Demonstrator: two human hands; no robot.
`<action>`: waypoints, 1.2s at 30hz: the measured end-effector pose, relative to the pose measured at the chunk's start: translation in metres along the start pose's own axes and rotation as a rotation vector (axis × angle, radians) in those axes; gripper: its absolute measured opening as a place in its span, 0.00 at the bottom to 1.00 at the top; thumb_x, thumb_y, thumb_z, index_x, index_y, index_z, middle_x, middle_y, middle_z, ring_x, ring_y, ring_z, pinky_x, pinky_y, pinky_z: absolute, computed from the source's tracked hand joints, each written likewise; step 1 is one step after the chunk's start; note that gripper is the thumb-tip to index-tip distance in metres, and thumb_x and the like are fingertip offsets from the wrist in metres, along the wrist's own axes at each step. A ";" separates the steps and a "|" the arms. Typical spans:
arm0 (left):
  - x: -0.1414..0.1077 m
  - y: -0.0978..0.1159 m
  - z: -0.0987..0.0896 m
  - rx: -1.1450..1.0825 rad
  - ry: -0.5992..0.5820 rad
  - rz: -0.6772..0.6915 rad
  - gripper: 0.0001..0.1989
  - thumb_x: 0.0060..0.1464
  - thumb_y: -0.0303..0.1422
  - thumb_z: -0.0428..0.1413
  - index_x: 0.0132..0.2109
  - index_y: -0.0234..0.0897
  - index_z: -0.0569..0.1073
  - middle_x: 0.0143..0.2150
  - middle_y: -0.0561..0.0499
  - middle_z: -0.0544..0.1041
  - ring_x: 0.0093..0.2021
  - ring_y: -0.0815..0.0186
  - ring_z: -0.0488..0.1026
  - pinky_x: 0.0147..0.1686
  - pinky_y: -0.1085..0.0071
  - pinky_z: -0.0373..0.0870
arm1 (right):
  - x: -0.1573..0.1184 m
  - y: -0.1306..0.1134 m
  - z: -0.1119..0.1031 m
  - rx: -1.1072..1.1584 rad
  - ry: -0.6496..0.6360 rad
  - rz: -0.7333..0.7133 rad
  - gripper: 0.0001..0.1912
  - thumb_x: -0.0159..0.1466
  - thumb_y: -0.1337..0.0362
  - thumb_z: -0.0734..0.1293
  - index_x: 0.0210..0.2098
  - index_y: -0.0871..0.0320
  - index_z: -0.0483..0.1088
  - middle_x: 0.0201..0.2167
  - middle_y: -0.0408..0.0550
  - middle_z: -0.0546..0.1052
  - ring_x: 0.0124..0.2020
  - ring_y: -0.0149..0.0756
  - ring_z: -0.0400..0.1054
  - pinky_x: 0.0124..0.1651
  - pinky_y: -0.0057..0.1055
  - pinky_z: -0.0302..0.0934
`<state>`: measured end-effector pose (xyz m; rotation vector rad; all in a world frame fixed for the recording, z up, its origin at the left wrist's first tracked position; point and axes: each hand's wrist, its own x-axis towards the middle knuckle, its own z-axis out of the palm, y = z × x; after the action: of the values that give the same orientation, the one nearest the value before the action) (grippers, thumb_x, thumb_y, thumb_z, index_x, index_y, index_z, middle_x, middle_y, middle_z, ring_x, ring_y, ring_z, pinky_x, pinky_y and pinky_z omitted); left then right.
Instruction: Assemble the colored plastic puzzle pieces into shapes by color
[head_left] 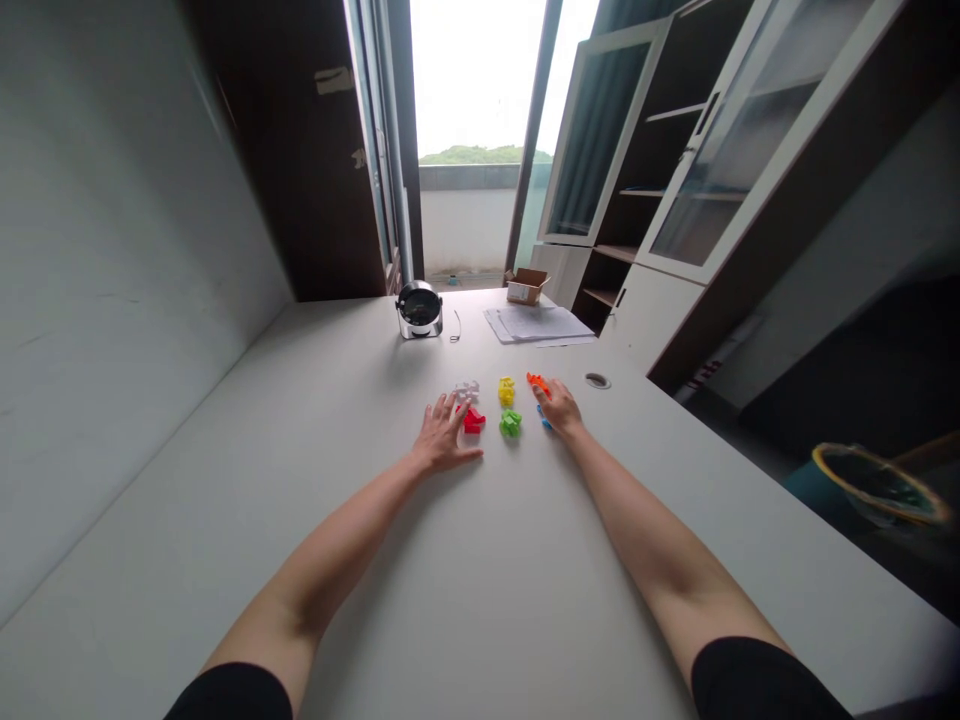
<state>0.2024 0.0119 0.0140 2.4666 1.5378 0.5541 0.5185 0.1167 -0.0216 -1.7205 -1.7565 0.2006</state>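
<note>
My left hand point(439, 437) lies on the white table point(480, 580) with its fingers spread. Its fingertips are right beside a small pile of red plastic pieces point(472, 422) and close to a white or clear pile point(468, 391). My right hand point(559, 407) has its thumb and fingers closed around a pile of orange pieces point(535, 380). Under that hand, a blue pile point(544, 418) is partly hidden. Between the hands sit a yellow pile point(506, 390) and a green pile point(511, 423). The exact shape of the pieces is too small to make out.
Toward the back stands a round black device on a metal stand point(419, 308), with a thin wire point(456, 326) beside it. Paper sheets point(540, 324) and an open cardboard box point(527, 286) are at the far right. A cable hole point(598, 381) lies near the right edge.
</note>
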 end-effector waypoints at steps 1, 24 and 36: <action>0.004 0.006 0.002 0.021 0.009 0.015 0.56 0.46 0.59 0.62 0.74 0.48 0.45 0.77 0.44 0.37 0.75 0.42 0.32 0.69 0.38 0.33 | 0.006 0.001 0.000 -0.016 -0.023 -0.025 0.33 0.69 0.40 0.53 0.62 0.53 0.68 0.64 0.53 0.67 0.69 0.48 0.54 0.69 0.49 0.49; 0.044 0.037 0.025 0.025 0.091 -0.053 0.55 0.45 0.64 0.57 0.73 0.46 0.50 0.77 0.43 0.39 0.74 0.36 0.28 0.66 0.31 0.25 | 0.076 -0.032 0.026 -0.007 -0.358 -0.369 0.28 0.70 0.45 0.59 0.60 0.55 0.71 0.66 0.52 0.65 0.68 0.45 0.55 0.71 0.44 0.47; 0.043 0.037 0.020 0.029 0.043 -0.140 0.55 0.42 0.66 0.56 0.73 0.52 0.50 0.77 0.50 0.37 0.75 0.42 0.30 0.69 0.36 0.35 | 0.053 -0.037 0.011 0.106 -0.410 -0.414 0.30 0.69 0.40 0.54 0.54 0.50 0.75 0.56 0.46 0.76 0.60 0.45 0.67 0.66 0.44 0.58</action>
<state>0.2580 0.0345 0.0174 2.3589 1.7305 0.5680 0.4860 0.1657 0.0082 -1.2640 -2.3090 0.4779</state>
